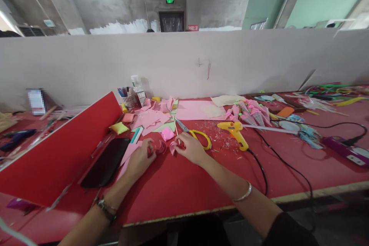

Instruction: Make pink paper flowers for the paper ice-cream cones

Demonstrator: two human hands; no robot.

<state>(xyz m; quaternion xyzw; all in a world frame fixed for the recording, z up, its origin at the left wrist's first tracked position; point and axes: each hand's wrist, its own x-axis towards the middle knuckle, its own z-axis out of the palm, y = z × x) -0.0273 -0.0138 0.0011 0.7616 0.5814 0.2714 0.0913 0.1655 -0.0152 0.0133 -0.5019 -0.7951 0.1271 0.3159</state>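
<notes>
A small pink paper curl (161,147) lies on the red surface (184,184) between the two hands, with another folded pink scrap (173,147) just beside the right fingertips. The left hand (140,160) is curled closed around something red and pink at its fingertips, though what exactly it pinches is too small to tell. The right hand (191,148) lies knuckles up with its fingers bent down onto the folded scrap, pressing or pinching it. Just behind the right hand lie scissors (196,133) with yellow handles, blades pointing away, and a little further right a yellow glue gun (235,130) stands on the surface, its black cord (261,167) trailing toward the near edge. A heap of pink paper pieces (150,118) sits behind, and a dark phone (106,162) lies left of the left hand beside a red board (60,150). The light curl could easily be brushed away or flattened by either hand, and a wrist moving right might snag the cord and tip the glue gun.
</notes>
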